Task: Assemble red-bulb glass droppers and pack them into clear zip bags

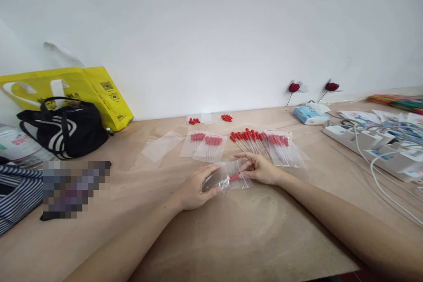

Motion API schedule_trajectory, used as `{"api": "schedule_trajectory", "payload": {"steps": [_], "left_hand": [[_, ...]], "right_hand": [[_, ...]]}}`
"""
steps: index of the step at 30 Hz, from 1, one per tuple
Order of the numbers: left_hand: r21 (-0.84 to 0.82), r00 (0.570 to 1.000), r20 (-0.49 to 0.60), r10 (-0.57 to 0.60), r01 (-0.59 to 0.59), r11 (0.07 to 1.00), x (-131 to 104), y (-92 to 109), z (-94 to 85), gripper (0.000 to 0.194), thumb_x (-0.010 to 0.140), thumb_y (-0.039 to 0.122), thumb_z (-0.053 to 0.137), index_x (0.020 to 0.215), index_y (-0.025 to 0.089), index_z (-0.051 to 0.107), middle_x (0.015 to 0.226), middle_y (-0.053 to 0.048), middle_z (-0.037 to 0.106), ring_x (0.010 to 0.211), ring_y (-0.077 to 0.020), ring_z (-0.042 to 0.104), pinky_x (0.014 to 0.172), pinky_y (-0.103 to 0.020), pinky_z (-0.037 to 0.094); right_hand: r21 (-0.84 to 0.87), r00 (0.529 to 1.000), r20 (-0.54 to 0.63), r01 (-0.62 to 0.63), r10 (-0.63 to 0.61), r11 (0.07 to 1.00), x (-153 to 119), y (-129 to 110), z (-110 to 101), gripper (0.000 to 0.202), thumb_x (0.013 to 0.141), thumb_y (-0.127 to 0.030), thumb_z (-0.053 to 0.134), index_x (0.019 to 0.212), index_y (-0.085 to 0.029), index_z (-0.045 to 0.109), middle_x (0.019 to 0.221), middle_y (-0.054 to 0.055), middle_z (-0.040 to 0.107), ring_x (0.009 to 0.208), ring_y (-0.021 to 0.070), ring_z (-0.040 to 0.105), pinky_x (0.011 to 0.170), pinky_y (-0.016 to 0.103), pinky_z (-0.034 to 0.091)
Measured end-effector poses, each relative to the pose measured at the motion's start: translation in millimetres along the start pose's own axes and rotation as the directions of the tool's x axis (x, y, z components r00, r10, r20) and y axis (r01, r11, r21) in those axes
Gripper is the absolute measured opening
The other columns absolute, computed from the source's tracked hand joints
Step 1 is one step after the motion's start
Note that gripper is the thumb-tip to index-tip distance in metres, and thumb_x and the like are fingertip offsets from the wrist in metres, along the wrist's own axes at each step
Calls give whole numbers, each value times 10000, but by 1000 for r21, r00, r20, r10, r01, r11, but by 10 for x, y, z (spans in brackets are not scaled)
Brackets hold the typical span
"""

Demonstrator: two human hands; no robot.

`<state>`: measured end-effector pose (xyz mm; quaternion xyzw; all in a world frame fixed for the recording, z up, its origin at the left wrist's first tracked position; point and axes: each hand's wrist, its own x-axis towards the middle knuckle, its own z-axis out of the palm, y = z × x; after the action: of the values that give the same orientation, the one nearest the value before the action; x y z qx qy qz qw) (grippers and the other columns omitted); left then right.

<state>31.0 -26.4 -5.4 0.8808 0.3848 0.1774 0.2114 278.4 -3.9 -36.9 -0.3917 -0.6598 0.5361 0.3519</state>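
Note:
Between my two hands lies a clear plastic bag (228, 172) with a red-topped piece (234, 177) at its right end. My left hand (197, 187) grips the bag's left side between thumb and fingers. At the right end, my right hand (256, 168) has its thumb and fingers around the bag's opening and the red top. Just behind are bags of red-topped droppers (214, 142), a loose pile of red-topped droppers (247, 135) and another filled bag (280, 142) to the right. Flat clear bags (161, 146) lie to the left.
Small bags with red caps (226, 117) lie near the wall. A yellow bag (109, 97) and black bag (81, 128) stand at left. At right are a tissue pack (310, 114), power strips (370, 150), white cables and two red flowers (294, 87).

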Motion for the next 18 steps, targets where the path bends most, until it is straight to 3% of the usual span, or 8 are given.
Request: {"api": "schedule_trajectory", "payload": {"steps": [5,9,12,15,18], "left_hand": [[-10,995,53,87,-86,996,-93,-89,-189,421,778,359,519,1176,231,473,1269,-63,462,1207,-230,362,992,-425,313],[21,991,101,91,-93,995,-114,-100,-181,332,790,338,509,1106,242,540,1223,-50,508,1159,-216,421,978,-418,331],[31,991,84,103,-106,994,-105,-95,-145,332,792,341,510,1106,239,544,1221,-49,511,1158,-214,422,985,-416,322],[40,991,85,108,-112,993,-98,-107,-134,344,791,344,511,1115,229,538,1222,-55,509,1161,-216,419,985,-417,322],[53,989,96,110,-116,992,-97,-126,-137,352,791,346,512,1120,222,535,1226,-60,506,1168,-218,411,989,-422,316]], "right_hand": [[-32,999,-39,0,-1,999,-21,7,0,595,599,-232,693,1145,-185,462,695,-20,639,669,120,593,629,241,447],[-84,1000,-14,-2,1,996,-33,-14,-59,486,642,-266,641,1103,-193,506,744,-8,638,547,92,546,496,209,422],[-290,987,-154,2,-48,957,44,-52,-211,267,673,-288,590,914,-174,596,704,-2,618,535,98,521,501,221,409],[-583,889,-432,-149,-149,799,232,-113,-402,99,671,-252,568,718,-171,601,704,14,614,634,132,548,612,250,415],[-666,790,-599,-399,-133,631,479,-174,-529,125,683,-239,548,777,-174,597,863,59,619,803,178,564,678,262,409]]}}
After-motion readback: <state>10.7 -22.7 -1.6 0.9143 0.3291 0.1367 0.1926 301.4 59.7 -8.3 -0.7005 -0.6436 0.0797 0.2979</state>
